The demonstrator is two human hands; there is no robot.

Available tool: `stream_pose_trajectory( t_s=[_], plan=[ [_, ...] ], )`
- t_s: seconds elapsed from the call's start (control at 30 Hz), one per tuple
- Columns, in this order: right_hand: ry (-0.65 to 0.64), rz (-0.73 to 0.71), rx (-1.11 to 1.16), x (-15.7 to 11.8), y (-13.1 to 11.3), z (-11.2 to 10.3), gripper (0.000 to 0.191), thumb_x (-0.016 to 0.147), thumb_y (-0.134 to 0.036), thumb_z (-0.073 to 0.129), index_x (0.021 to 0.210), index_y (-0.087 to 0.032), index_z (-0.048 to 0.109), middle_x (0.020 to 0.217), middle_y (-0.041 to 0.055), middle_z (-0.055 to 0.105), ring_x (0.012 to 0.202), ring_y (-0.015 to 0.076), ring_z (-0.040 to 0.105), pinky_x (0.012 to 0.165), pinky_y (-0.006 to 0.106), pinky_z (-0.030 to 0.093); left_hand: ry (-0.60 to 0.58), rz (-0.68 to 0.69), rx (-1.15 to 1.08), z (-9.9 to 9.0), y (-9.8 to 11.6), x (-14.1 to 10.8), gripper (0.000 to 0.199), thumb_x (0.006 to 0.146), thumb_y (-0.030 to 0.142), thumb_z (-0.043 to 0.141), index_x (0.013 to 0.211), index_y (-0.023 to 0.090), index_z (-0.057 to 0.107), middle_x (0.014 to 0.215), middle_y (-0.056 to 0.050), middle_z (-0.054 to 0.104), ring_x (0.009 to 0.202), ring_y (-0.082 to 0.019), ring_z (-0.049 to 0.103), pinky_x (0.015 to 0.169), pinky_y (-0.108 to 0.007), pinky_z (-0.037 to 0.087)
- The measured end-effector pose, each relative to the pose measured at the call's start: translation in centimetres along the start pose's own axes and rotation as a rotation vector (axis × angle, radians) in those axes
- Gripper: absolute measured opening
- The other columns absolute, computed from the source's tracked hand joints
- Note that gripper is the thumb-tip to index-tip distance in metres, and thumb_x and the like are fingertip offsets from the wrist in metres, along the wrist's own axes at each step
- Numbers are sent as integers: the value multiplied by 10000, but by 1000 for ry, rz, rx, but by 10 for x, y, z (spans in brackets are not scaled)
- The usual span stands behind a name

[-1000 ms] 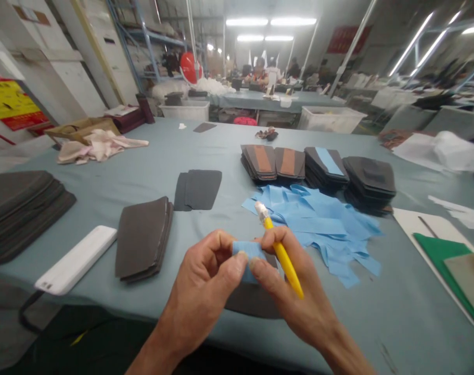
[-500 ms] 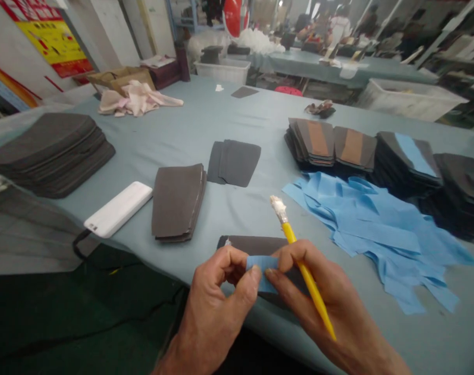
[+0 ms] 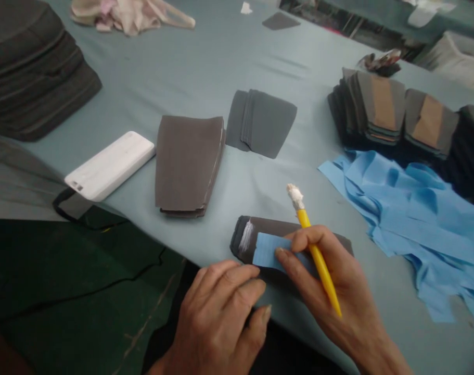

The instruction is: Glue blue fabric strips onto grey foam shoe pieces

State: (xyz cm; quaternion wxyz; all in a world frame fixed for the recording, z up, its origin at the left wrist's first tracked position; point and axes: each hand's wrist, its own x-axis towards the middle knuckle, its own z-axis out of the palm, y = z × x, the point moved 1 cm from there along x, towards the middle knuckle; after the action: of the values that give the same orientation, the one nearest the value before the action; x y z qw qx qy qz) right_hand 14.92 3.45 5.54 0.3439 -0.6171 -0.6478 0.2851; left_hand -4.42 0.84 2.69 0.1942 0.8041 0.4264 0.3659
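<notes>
On a grey-blue cloth-covered worktable (image 3: 205,62): at far left, a tall stack of dark panels (image 3: 29,67). At upper right, stacks of dark panels with tan strips (image 3: 381,109). Just below these, a loose heap of blue fabric strips (image 3: 424,219). Mid-table, a smaller stack of dark-grey panels (image 3: 188,164) and a fanned set of panels (image 3: 266,122). Near the table edge, a white rectangular case (image 3: 110,165). Nearest the person, a dark panel (image 3: 291,234) lies flat, with a blue strip (image 3: 270,251) across it, just beside a white smear (image 3: 245,238). Right hand (image 3: 330,271): fingers grasp a yellow-handled stick (image 3: 318,260) with a white-caked tip, one fingertip pressing the strip. Left hand (image 3: 217,317): released, fingers loosely curved, holding nothing, just below the panel.
</notes>
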Motion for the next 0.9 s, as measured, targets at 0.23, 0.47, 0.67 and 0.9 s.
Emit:
stream_pose_trajectory(
  t_s=[0.23, 0.47, 0.67, 0.9],
  plan=[
    [30, 66, -52, 5, -7, 14, 120, 992, -217, 624, 958, -277, 525, 690, -102, 513, 534, 88, 470, 517, 189, 415, -58, -47, 13, 3, -7, -3, 167, 1009, 177, 624, 1158, 199, 695, 1207, -56, 792, 1172, -240, 698, 1022, -390, 557],
    [43, 119, -178, 8, -1, 19, 69, 970, -264, 626, 954, -270, 559, 712, -70, 530, 579, 127, 466, 574, 258, 405, -94, -68, 3, 5, -8, 0, 172, 1005, 171, 627, 1164, 198, 687, 1214, -60, 792, 1169, -251, 693, 1011, -404, 549],
    [41, 153, -178, 8, -2, 24, 63, 975, -288, 610, 950, -282, 552, 699, -65, 469, 598, 155, 442, 616, 296, 390, -124, -82, -15, 3, -9, 1, 182, 1002, 165, 639, 1172, 200, 693, 1199, -45, 789, 1146, -236, 684, 1023, -386, 518],
    [18, 122, -197, 10, 1, 26, 76, 966, -244, 617, 962, -283, 552, 715, -51, 505, 734, 195, 572, 731, 338, 438, -141, -103, -40, 3, -12, 4, 168, 1009, 158, 638, 1162, 204, 692, 1204, -34, 784, 1140, -213, 669, 1035, -363, 507]
  ],
)
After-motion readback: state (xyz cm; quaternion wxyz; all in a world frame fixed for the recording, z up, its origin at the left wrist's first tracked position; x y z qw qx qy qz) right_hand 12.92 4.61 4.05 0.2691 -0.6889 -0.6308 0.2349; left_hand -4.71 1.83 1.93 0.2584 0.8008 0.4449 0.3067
